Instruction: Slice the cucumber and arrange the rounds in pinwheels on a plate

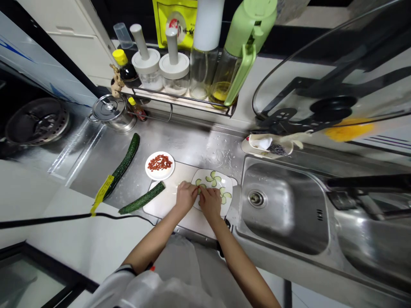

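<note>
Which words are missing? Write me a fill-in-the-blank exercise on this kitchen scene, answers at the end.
1. The left hand and right hand meet at the large plate, among slices coloured ____.
2. The small plate of red bits is ____ in shape.
3. The sink lies to the board's ____.
4. The dark bottle has a cap coloured ____.
Missing: green; round; right; yellow.

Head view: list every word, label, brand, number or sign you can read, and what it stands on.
Nothing reads with certainty.
Glossy yellow packet: black characters, too blurred.
Yellow strip on the long dark-green cucumber: any print too small.
Small red-labelled, yellow-capped bottle: too small.
</note>
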A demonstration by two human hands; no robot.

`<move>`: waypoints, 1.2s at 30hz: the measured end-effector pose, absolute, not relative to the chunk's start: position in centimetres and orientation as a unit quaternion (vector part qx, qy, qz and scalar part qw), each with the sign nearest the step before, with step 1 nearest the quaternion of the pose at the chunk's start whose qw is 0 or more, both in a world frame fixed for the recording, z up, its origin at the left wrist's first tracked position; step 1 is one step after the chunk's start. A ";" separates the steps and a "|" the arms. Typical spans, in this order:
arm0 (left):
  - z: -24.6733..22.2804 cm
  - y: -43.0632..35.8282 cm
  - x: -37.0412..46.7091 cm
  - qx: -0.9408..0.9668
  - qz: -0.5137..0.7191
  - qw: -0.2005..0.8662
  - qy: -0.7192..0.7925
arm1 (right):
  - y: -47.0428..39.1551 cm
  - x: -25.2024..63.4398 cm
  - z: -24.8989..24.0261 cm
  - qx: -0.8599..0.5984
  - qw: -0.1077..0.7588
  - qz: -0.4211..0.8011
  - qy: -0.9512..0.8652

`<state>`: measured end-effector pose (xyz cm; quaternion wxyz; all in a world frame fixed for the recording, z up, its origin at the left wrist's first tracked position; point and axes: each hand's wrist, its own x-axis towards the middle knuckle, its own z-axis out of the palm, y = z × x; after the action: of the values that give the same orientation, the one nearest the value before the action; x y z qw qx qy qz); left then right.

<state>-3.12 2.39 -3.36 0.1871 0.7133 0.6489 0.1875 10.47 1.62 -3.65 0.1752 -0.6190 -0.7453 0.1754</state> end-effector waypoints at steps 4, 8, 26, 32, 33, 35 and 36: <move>-3.5 2.5 -3.0 0.712 0.176 0.179 0.655 | 1.8 10.4 -4.0 -0.620 0.169 0.172 -0.747; -3.5 2.6 -2.8 0.709 0.168 0.175 0.662 | 1.8 10.3 -3.9 -0.621 0.158 0.171 -0.749; -1.4 3.2 -6.0 0.639 0.238 0.191 0.706 | 2.1 10.4 -2.5 -0.631 0.161 0.179 -0.737; -0.7 4.8 -10.9 0.530 0.176 0.123 0.821 | 1.8 10.5 -2.4 -0.631 0.160 0.176 -0.739; -0.6 5.1 -11.4 0.515 0.171 0.118 0.831 | 1.8 10.5 -2.4 -0.630 0.160 0.175 -0.739; -0.6 5.8 -12.2 0.490 0.162 0.123 0.848 | 1.6 10.5 -2.3 -0.628 0.160 0.174 -0.741; -0.6 6.1 -12.4 0.475 0.157 0.128 0.856 | 1.6 10.5 -2.3 -0.628 0.160 0.174 -0.742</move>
<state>-12.39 6.08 -0.61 0.1283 0.4751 0.8562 0.1572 10.46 1.57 -2.30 0.1603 -0.6279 -0.7416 0.1736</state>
